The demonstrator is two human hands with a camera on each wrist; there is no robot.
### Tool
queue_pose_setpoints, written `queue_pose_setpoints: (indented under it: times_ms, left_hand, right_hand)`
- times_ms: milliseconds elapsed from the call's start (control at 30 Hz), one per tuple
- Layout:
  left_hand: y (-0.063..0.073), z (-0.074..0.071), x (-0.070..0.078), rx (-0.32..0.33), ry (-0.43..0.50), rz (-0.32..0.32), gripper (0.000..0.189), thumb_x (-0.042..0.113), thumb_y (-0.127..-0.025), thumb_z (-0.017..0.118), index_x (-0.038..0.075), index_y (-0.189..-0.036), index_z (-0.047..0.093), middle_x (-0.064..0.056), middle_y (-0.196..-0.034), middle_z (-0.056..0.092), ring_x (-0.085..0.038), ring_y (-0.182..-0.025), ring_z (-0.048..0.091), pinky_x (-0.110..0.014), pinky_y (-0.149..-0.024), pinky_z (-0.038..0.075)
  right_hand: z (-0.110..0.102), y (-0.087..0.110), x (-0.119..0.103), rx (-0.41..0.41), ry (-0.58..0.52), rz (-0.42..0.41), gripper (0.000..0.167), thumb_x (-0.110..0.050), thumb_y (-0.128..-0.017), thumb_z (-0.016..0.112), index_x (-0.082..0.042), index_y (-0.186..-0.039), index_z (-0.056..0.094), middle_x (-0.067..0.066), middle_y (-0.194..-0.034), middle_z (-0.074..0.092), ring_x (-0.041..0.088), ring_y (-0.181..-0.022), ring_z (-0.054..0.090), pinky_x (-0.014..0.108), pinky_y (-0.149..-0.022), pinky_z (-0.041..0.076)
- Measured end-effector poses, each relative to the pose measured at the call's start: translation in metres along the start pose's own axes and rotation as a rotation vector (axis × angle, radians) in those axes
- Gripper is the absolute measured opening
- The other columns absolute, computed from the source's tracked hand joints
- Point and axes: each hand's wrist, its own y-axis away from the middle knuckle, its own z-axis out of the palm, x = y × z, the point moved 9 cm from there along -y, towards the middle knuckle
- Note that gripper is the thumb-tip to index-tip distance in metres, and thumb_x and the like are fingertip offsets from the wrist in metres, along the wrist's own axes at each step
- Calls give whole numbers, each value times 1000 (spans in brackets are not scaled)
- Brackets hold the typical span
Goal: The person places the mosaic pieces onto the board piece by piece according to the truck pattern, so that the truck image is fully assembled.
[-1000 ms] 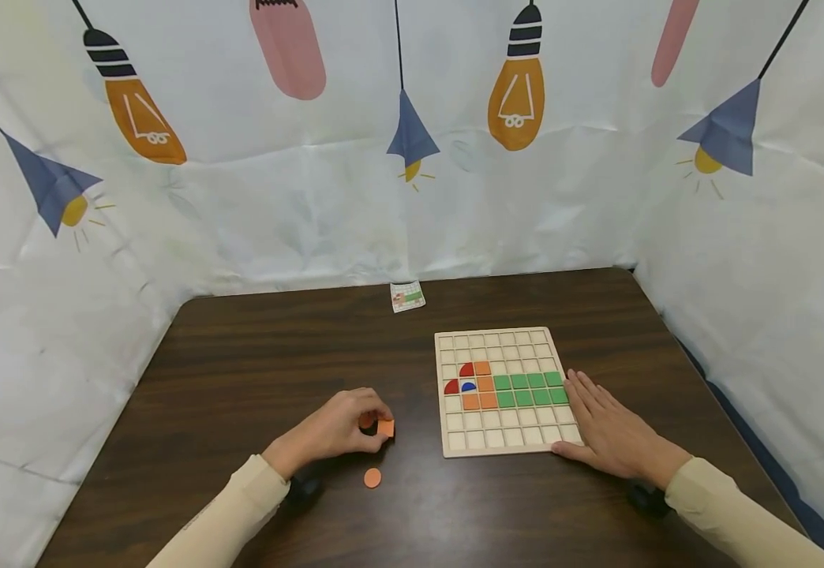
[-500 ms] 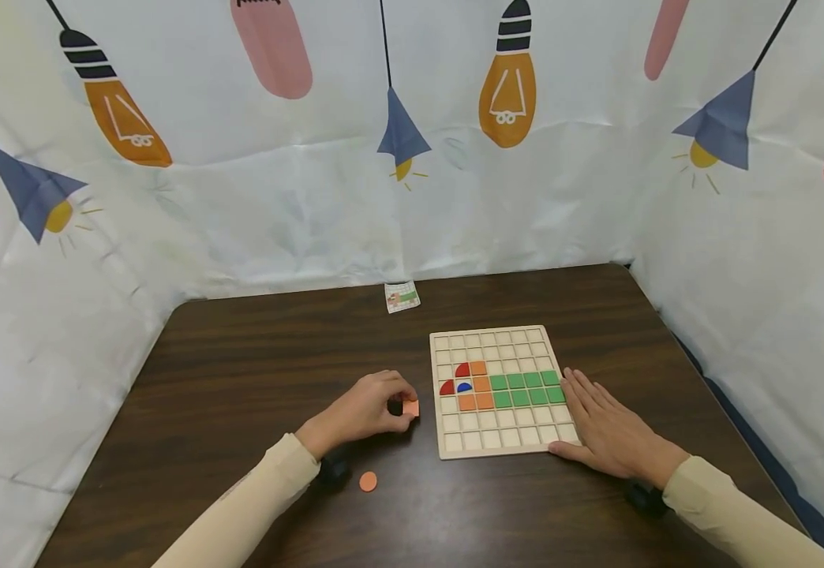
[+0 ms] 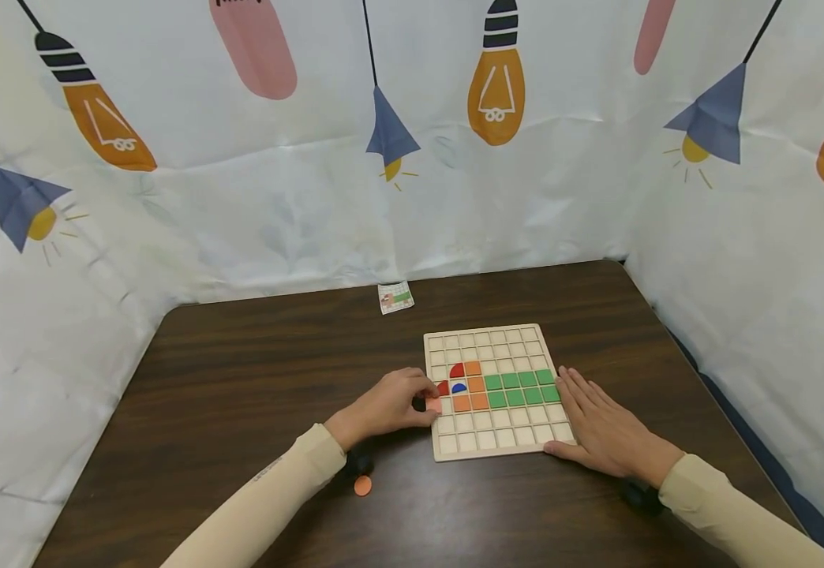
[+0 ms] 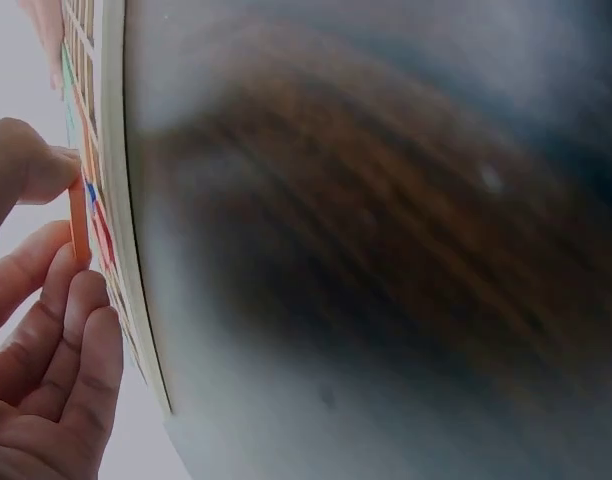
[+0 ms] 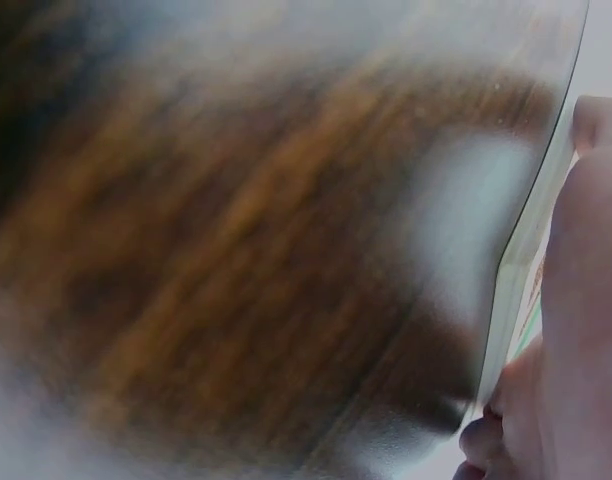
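My left hand [image 3: 392, 404] pinches an orange square tile [image 3: 434, 405] between thumb and fingertips, over the left edge of a wooden grid board [image 3: 490, 443]. The tile also shows edge-on in the left wrist view, close over the board. My right hand [image 3: 607, 430] lies with straight fingers along the board's right side, its thumb at the near right corner. Set in the board are two rows of green squares [image 3: 518, 389], several orange squares [image 3: 476, 384], red quarter-round pieces [image 3: 457, 370] and a blue half-round piece [image 3: 458, 388].
An orange round disc [image 3: 363, 486] lies on the dark wooden table [image 3: 263, 355], near my left wrist. A small printed card [image 3: 395, 298] rests at the table's far edge. Behind it hangs a white curtain [image 3: 298, 213] with printed lamps.
My left hand has carried the orange square tile rightward from the table to the board's left edge. The right hand stays against the board. The view has shifted slightly.
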Motion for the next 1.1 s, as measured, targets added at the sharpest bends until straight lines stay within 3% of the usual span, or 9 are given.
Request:
queue_pose_setpoints:
  times_ms: [333,1100]
  left_hand:
    - [-8,8,5,-9,-1,17,22,27,-91,76,12,-108,77,1,-101,71,-7,-85,58,-22,-77,52]
    - [-9,10,3,-10,12,49,25,25,-93,76,12,-114,78,-1,-105,73,-11,-87,62,-23,-78,53]
  right_hand:
    - [-1,-1,-3,-1,-1,0,105,-75,-96,47,6,-160,28,26,-169,26,44,-158,27,59,-123,35]
    - [3,-1,0,-17,-17,4,105,-74,-97,47,6,-161,26,27,-170,23,45,-158,24,60,-123,33]
